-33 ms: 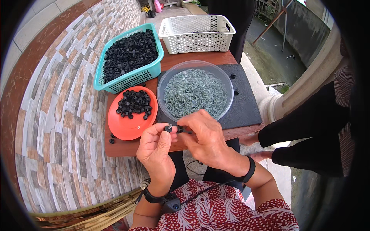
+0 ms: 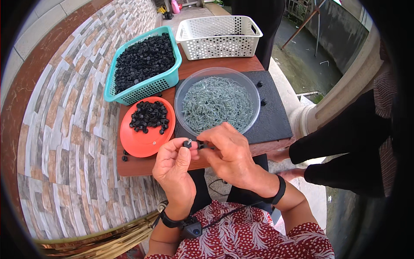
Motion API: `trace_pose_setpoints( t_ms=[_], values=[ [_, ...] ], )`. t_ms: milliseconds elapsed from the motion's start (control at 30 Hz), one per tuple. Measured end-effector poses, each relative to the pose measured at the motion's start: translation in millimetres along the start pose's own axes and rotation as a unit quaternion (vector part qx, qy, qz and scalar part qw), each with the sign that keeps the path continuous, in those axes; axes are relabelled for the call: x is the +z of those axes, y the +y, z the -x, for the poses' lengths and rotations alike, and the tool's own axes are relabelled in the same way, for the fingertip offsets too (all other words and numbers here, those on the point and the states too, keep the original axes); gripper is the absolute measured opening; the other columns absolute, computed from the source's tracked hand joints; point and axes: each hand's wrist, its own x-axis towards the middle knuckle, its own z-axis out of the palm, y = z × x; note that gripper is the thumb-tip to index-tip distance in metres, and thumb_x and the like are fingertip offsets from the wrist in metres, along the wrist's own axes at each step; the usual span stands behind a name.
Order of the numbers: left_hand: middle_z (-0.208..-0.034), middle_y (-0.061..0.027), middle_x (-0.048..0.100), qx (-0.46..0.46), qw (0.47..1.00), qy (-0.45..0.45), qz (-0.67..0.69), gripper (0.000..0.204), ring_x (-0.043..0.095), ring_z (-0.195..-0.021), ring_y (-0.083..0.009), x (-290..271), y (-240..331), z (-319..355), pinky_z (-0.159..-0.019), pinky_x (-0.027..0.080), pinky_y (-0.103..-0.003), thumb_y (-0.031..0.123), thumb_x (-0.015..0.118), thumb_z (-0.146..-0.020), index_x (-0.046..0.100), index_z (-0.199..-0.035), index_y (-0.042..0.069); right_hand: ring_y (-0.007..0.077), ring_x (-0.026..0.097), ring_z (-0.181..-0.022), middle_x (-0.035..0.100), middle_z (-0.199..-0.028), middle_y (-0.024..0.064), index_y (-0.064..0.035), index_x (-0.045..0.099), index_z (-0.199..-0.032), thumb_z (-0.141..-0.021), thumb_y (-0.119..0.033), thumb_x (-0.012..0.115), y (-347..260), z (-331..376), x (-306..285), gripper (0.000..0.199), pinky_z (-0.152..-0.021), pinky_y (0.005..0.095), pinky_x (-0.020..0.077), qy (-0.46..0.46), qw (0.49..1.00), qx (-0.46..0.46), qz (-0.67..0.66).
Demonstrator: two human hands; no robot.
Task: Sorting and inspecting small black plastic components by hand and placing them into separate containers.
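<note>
Holding one black cap [image 2: 186, 144] with one screw [image 2: 189, 141]: left grip [image 2: 175, 167].

On the table [image 2: 140, 167], a plate [image 2: 134, 144] and caps [image 2: 125, 158] are placed left of the left hand [image 2: 176, 167], a board [image 2: 276, 111] beyond the right hand [image 2: 233, 156], and, farther away, a teal basket [image 2: 148, 89] and a white basket [image 2: 222, 48].
</note>
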Motion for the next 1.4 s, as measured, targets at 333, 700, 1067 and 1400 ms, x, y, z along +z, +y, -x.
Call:
trace_pose_setpoints(
  t_ms=[333,700,1067,1400],
  values=[
    [-0.094,-0.0131,0.063,-0.096,0.988,-0.074,0.1,0.019,0.061,-0.081,-0.0171,7.6,-8.0,5.0,-0.072,0.051,-0.031,0.008,0.053,-0.091,0.054,-0.104,-0.005,0.008,0.057,-0.08,0.063,-0.09,0.005,0.0003,0.065,-0.098,-0.079,0.007,0.064,2.7,19.1,-25.7,0.02,-0.073,0.0204,0.0455,0.033,0.914,0.21,-0.346],
    [-0.084,-0.0123,0.065,-0.009,0.997,-0.033,-0.065,0.019,0.06,-0.067,-0.013,22.1,6.9,10.6,-0.062,0.05,-0.024,0.006,0.058,-0.088,0.057,-0.102,-0.006,0.0103,0.062,-0.082,0.066,-0.091,0.0052,0.001,0.062,-0.103,-0.081,-0.001,0.064,20.3,18.6,-32.8,0.022,-0.073,0.0213,0.0493,-0.004,0.761,0.313,-0.568],
    [-0.083,-0.0081,0.065,0.064,0.982,-0.033,-0.175,0.015,0.059,-0.07,-0.0084,40.2,16.7,21.3,-0.061,0.047,-0.017,0.005,0.061,-0.087,0.061,-0.099,-0.005,0.0097,0.061,-0.076,0.066,-0.091,0.0059,-0.0002,0.063,-0.103,-0.08,-0.004,0.066,24.5,22.0,-34.4,0.023,-0.066,0.0213,0.049,-0.032,0.708,0.303,-0.637],
    [-0.086,-0.0079,0.064,0.147,0.935,-0.075,-0.313,0.015,0.06,-0.076,-0.0098,31.8,7.5,18.9,-0.069,0.048,-0.02,-0.002,0.063,-0.084,0.061,-0.098,-0.006,0.0055,0.058,-0.073,0.063,-0.084,0.0009,-0.0013,0.065,-0.101,-0.079,-0.002,0.066,30.1,26.0,-33.5,0.022,-0.065,0.018,0.0481,-0.024,0.733,0.32,-0.6]
  ],
)
